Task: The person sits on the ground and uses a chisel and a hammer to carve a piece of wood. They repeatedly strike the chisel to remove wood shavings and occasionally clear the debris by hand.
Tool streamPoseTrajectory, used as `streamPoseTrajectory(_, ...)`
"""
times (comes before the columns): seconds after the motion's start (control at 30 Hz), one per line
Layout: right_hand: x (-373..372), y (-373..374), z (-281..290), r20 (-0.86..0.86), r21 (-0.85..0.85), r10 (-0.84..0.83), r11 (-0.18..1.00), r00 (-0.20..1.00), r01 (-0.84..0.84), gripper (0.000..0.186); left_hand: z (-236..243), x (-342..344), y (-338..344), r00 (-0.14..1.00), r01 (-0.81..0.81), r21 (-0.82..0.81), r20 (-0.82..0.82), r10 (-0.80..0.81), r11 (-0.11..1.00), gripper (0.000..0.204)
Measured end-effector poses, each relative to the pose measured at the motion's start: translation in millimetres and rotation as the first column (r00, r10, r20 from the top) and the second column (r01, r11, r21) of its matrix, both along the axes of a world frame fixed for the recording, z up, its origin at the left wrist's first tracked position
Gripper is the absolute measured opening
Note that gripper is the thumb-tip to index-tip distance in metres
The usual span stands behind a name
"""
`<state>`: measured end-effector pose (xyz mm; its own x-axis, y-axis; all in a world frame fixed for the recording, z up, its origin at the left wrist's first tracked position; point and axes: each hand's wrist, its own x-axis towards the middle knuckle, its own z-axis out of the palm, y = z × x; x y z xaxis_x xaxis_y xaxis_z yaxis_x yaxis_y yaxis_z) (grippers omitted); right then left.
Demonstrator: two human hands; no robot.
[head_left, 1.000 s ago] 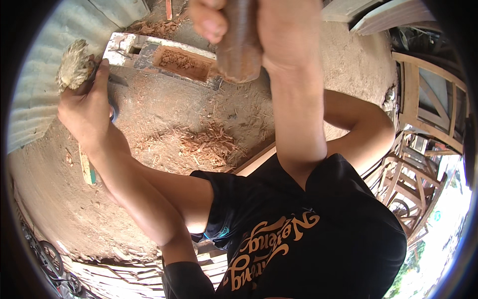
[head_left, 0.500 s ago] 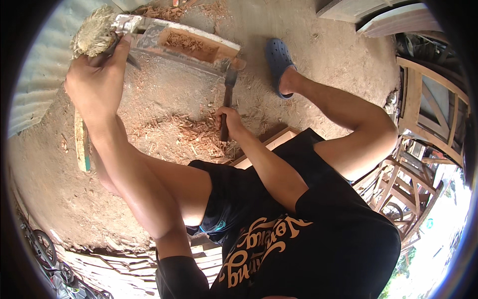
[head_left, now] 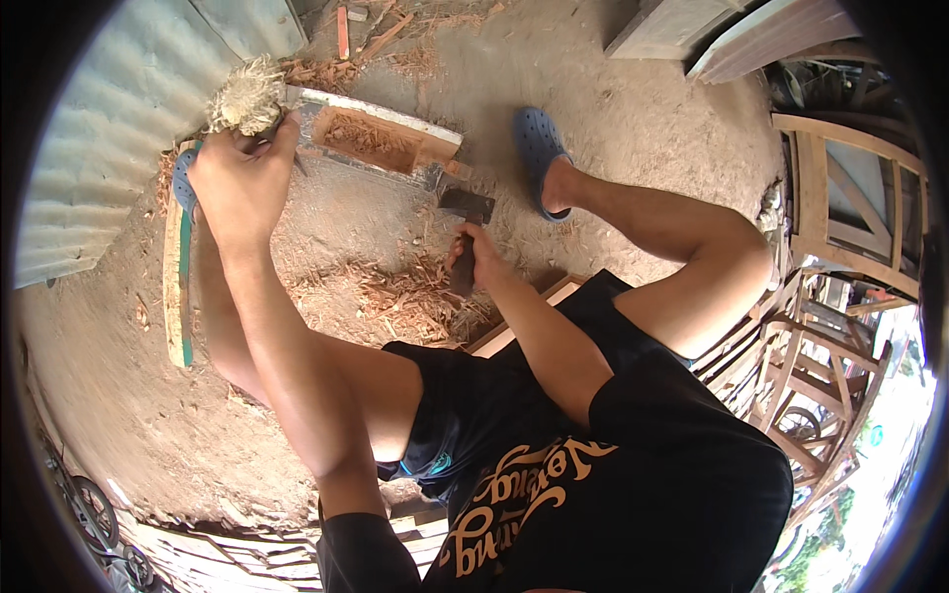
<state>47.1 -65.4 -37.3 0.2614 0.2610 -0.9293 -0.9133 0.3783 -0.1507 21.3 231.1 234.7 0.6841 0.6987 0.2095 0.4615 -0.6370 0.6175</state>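
Note:
My left hand (head_left: pixel 240 188) is closed around a chisel whose handle end (head_left: pixel 249 97) is splayed into pale, frayed fibres. Its dark blade shows only in part below my fingers. The hand is at the left end of a long wooden block (head_left: pixel 450 144) with a white upper edge. A rectangular hollow in the block holds reddish-brown shavings (head_left: pixel 371 136). In my right hand (head_left: pixel 474 259) is a hammer (head_left: pixel 467 205), gripped by its dark handle. Its dark head is near the block's right end, apart from the wood.
Loose wood shavings (head_left: pixel 400 296) cover the ground between my legs. My feet wear blue clogs (head_left: pixel 541 148). A green-edged wood strip (head_left: pixel 178 282) lies by my left leg. Corrugated metal sheeting (head_left: pixel 119 128) stands at the left, wooden frames (head_left: pixel 816 188) at the right.
The whole view has shifted, bringing my left clog into sight. My right hand has turned the hammer, so its head now lies crosswise and lower. My left hand keeps its hold on the chisel.

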Motion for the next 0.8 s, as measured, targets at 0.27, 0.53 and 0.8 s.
streamPoseTrajectory(0.27, 91, 13, 98, 0.252, 0.015, 0.016, 1.0, 0.968, -0.021, 0.021, -1, -4, 3, 0.988, 0.043, 0.009, 0.15, -0.044, 0.999, 0.027)
streamPoseTrajectory(0.53, 141, 32, 300, 0.859, 0.033, -0.049, 0.999, 0.51, 0.041, 0.016, -3, -9, 8, 0.989, 0.006, 0.103, 0.144, -0.021, 0.995, 0.035)
streamPoseTrajectory(0.8, 129, 50, 241, 0.997, -0.052, 0.062, 0.984, -0.053, 0.171, 0.014, 5, -12, 1, 0.979, 0.042, -0.119, 0.202, -0.017, 0.992, 0.036)
